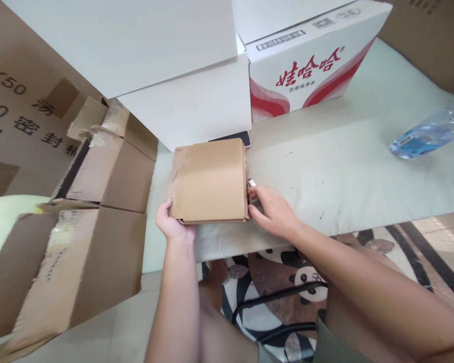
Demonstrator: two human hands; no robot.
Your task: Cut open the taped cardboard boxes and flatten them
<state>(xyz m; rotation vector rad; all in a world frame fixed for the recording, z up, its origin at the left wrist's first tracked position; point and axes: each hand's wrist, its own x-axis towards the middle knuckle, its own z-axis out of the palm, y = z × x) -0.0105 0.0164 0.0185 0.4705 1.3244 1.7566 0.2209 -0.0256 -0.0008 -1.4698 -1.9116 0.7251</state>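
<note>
The left hand [170, 224] grips the near left corner of a flat box [210, 180], and the right hand [272, 212] pinches its right edge. The box lies between them on the worktop [348, 166]; beyond it stand white cartons [185, 108].

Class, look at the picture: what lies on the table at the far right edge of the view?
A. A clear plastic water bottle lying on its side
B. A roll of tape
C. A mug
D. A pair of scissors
A: a clear plastic water bottle with a blue label lies on its side on the table, well apart from both hands.
</note>
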